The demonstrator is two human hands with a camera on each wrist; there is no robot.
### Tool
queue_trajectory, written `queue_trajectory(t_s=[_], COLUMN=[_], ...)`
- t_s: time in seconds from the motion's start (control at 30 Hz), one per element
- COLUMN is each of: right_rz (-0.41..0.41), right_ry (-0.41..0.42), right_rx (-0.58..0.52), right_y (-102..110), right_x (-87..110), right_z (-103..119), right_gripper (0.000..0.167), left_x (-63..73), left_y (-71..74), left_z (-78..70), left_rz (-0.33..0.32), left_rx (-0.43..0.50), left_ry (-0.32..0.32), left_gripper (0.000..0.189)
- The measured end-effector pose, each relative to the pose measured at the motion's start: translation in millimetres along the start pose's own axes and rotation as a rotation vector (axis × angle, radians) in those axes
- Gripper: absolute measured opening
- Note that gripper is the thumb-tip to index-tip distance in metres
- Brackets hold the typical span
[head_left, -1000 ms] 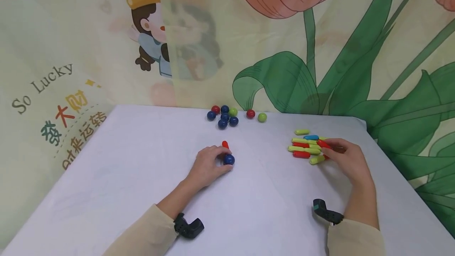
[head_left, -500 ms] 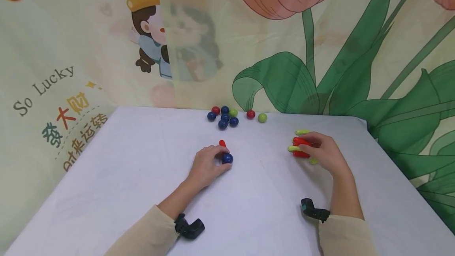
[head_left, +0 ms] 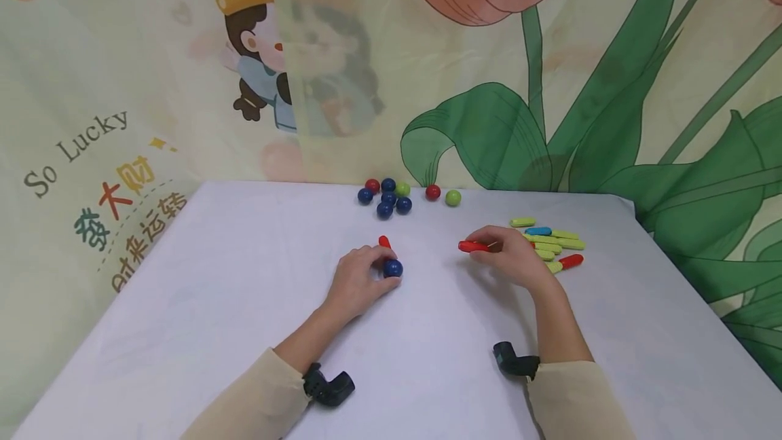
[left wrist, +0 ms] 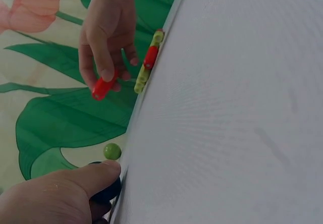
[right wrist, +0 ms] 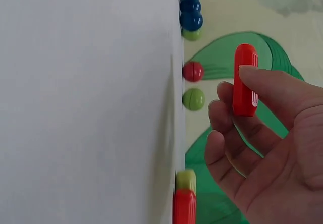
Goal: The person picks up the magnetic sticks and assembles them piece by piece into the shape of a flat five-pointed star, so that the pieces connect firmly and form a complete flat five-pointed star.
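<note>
My left hand (head_left: 353,284) holds a dark blue ball (head_left: 394,268) between thumb and fingers, low over the white table. A short red plastic rod (head_left: 383,242) shows just beyond those fingers, its near part hidden by them. Over the table to the right, my right hand (head_left: 513,258) pinches another red rod (head_left: 472,246) near one end, pointing left. The right wrist view shows this ribbed rod (right wrist: 245,95) under the thumb, the other fingers loosely curled. Behind the right hand lies a group of yellow-green rods (head_left: 568,244) with a blue rod (head_left: 537,231) and a few red ones, partly hidden.
Along the back edge of the white table (head_left: 275,223) sit several dark blue balls (head_left: 385,210), red balls (head_left: 432,193) and green balls (head_left: 453,197). A printed cloth (head_left: 342,155) hangs behind. Both wrists wear black camera mounts (head_left: 330,387).
My right hand has picked up a red rod from the group on the right and carried it left toward the left hand. The left hand has stayed about where it was, holding the ball.
</note>
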State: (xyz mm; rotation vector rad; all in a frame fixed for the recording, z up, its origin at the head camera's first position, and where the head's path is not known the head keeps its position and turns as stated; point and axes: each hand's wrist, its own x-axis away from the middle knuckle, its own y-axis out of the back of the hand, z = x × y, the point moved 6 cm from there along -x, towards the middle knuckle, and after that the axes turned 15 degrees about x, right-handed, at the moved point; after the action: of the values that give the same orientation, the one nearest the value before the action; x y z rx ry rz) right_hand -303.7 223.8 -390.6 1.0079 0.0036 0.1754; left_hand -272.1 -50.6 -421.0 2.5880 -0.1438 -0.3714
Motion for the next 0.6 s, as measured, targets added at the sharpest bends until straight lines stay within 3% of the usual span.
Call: queue_trajectory(t_s=[0.2,0.6], right_rz=[0.036,0.124], right_ry=[0.000,0.105], right_rx=[-0.019,0.003], right_y=[-18.3,-53.0], right_x=[-10.8,-26.8], right_z=[18.1,55.4], right_gripper=[0.035,0.027], left_x=[-1.3,-0.9], left_y=[0.3,1.6], left_z=[1.2,0.3], left_rz=[0.001,0.008], left_rx=[-0.012,-0.002], left_ry=[-0.007,0.012], left_gripper=[0.036,0.038])
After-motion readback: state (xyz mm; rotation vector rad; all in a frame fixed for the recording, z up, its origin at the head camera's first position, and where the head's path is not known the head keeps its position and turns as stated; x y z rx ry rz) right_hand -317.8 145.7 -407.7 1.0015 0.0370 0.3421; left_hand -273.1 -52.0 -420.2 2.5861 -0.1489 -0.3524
